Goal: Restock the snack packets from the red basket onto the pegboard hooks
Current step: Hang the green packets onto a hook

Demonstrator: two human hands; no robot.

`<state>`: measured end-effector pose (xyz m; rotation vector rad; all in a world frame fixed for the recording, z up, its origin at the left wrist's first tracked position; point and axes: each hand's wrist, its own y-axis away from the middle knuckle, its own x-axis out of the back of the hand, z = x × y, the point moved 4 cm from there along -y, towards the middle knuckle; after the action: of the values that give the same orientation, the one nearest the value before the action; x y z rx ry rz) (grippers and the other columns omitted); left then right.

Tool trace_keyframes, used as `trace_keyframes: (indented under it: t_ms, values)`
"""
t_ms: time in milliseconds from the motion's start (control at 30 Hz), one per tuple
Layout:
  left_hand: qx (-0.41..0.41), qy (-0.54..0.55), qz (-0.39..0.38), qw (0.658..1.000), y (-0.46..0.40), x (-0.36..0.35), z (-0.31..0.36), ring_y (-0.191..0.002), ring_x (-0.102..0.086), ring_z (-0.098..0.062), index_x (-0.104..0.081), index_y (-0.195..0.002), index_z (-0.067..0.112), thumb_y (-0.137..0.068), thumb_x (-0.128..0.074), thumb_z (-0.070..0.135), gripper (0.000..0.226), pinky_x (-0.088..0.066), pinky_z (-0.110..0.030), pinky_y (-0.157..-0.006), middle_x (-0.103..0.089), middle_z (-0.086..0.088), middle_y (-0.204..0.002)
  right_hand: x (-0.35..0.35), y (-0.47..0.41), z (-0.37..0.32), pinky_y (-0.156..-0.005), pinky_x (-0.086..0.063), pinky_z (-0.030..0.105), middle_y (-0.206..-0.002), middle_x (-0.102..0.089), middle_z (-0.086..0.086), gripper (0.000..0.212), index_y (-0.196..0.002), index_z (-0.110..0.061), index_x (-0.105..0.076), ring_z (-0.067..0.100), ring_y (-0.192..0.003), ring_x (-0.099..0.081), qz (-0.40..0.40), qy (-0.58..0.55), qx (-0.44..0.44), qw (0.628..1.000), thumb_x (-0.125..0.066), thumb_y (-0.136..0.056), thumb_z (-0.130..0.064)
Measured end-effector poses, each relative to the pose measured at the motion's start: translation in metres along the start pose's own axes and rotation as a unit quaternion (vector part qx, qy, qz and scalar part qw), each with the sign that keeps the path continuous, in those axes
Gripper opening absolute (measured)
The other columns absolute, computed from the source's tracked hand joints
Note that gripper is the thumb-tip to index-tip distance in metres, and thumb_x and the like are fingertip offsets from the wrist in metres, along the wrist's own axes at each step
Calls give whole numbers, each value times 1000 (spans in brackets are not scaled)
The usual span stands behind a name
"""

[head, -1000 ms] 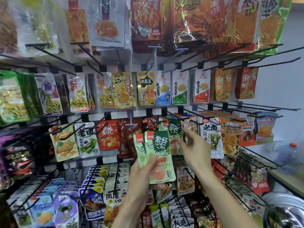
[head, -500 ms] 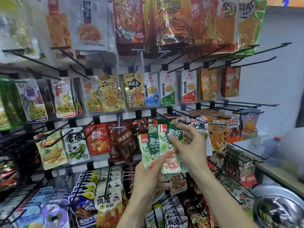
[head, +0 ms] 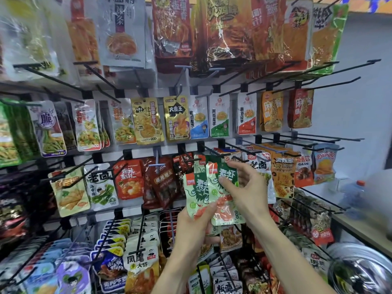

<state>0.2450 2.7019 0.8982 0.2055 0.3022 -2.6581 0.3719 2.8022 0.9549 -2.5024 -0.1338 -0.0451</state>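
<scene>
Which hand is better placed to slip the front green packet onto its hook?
Probably the right hand: it pinches the front green packet near its top, close to the hook. The left hand holds the packets' bottoms.

Left hand [head: 192,232] grips the bottom of two fanned green packets [head: 210,192], thumb on front. Right hand [head: 246,194] pinches the front packet's upper part, fingers [head: 228,181] curled over its face. Packets held up at a pegboard hook [head: 209,150] in the third row, among hanging red packs [head: 129,179]. Bottle [head: 353,194] and metal bowl [head: 360,270] at right, blurred.
</scene>
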Motion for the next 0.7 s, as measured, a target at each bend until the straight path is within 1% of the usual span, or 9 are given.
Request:
trace_keyframes:
  t_ms: [100, 200, 267, 367, 500, 533, 600, 667, 700]
  values:
    - [0, 5, -1, 1000, 0, 1, 0, -52, -46, -9, -72, -114, 18, -95, -76, 26, 21, -61, -32, -52, -42, 3, -58, -1, 1, -3, -93, -45, 16, -119, -69, -22, 43, -123, -27, -72, -9, -109, -59, 0, 12, 9, 1000, -86, -83, -21]
    - [2, 7, -4, 1000, 0, 3, 1, -52, -46, -8, -70, -120, 18, -94, -78, 25, 27, -61, -31, -52, -41, 5, -58, -1, 3, -5, -90, -46, 17, -118, -69, -22, 43, -123, -28, -73, -8, -107, -60, -1, 26, 15, 1000, -86, -83, -22]
    - [1, 4, -4, 1000, 0, 4, 0, -52, -45, -8, -67, -125, 18, -94, -78, 24, 33, -61, -31, -53, -40, 5, -59, -1, 4, -8, -98, -48, 23, -120, -69, -22, 44, -124, -28, -73, -9, -111, -59, -3, 29, 16, 999, -86, -83, -21]
    - [1, 1, -9, 1000, 1, 5, -1, -52, -42, -7, -66, -126, 17, -94, -79, 22, 35, -61, -31, -53, -38, 5, -59, -4, 8, -11, -111, -48, 35, -123, -68, -20, 45, -126, -27, -72, -1, -119, -61, -9, 40, 13, 999, -86, -84, -19]
    - [2, 1, -16, 1000, 3, 4, -1, -51, -49, -4, -67, -123, 22, -93, -80, 21, 33, -63, -33, -55, -50, 15, -55, -2, 10, -10, -113, -47, 41, -123, -68, -20, 44, -125, -29, -71, 3, -122, -59, -5, 30, -4, 1000, -85, -84, -20]
    - [1, 1, -15, 1000, 4, 5, 0, -53, -53, -5, -67, -123, 23, -92, -81, 22, 34, -63, -34, -56, -56, 15, -59, -1, 11, -10, -113, -47, 41, -123, -68, -21, 44, -125, -29, -72, 3, -122, -59, 1, 24, -5, 1000, -85, -85, -20]
    - [-4, 3, -7, 1000, 5, 6, 0, -66, -62, -15, -68, -124, 27, -92, -81, 22, 35, -63, -34, -56, -71, 7, -82, 1, 11, -12, -112, -47, 38, -123, -68, -23, 43, -125, -28, -73, -3, -122, -60, 2, 8, 2, 1000, -85, -85, -19]
    - [-8, 10, -1, 1000, 6, 8, 1, -78, -62, -25, -69, -124, 30, -92, -81, 21, 36, -62, -32, -54, -74, -3, -101, 3, 14, -13, -109, -49, 30, -122, -70, -22, 41, -124, -29, -73, -7, -119, -60, -4, -11, 15, 1000, -85, -86, -19]
    - [-10, 11, -2, 1000, 6, 7, 1, -78, -61, -26, -68, -125, 31, -92, -81, 22, 37, -62, -32, -54, -74, -3, -102, 3, 15, -13, -106, -49, 27, -121, -71, -22, 39, -123, -29, -73, -8, -117, -61, -1, -22, 17, 1000, -84, -87, -20]
